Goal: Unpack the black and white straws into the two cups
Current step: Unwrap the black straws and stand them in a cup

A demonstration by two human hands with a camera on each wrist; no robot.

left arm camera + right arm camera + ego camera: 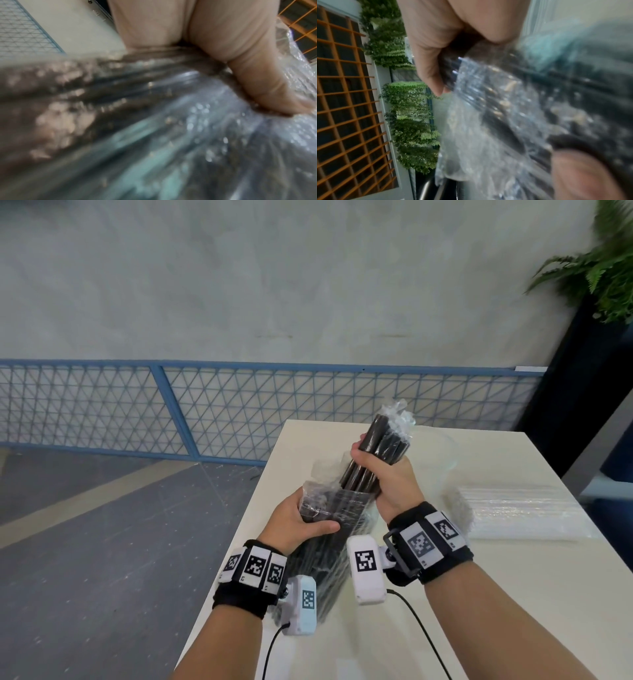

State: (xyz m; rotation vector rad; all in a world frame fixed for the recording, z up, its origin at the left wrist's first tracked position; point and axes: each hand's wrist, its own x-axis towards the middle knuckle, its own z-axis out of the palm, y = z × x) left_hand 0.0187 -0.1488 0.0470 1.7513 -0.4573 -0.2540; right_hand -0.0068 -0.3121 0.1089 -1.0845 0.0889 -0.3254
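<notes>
Black straws (363, 474) near table (308, 440) edge

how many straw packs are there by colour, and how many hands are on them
black straw pack: 1, held by the left hand on its wrapper and the right hand on the straws
white straw pack: 1, lying on the table, no hand on it
total: 2 packs, 2 hands, both on the black one
</notes>
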